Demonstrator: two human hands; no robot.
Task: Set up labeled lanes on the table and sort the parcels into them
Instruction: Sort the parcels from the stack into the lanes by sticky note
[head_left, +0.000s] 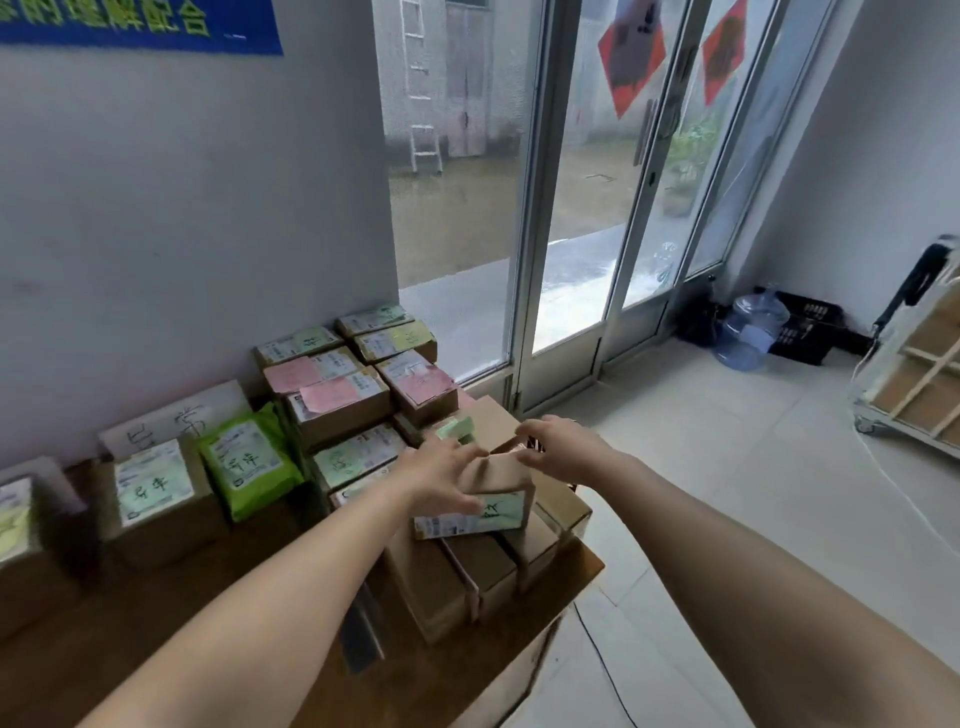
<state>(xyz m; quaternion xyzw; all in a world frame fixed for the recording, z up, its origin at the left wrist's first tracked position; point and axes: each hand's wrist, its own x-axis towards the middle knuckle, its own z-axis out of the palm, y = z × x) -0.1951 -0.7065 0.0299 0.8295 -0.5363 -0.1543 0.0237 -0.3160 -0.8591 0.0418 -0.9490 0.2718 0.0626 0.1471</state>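
A small brown cardboard parcel (496, 475) with a green handwritten label sits tilted on top of a stack of brown boxes (467, 577) at the table's right end. My left hand (441, 475) grips its left side, thumb on the green label. My right hand (553, 447) holds its top right corner with curled fingers. Behind it lie rows of boxes with pink labels (332, 392) and green labels (358, 454). Further left stand a green mailer bag (249, 462) and a box with a green label (153, 486).
A wooden table (218, 597) stands against the grey wall; its right edge drops to a tiled floor. Glass doors (597, 208) are behind. A water jug (750, 332), a black crate (810, 327) and a cart (919, 374) stand at the right. A cable (602, 660) runs along the floor.
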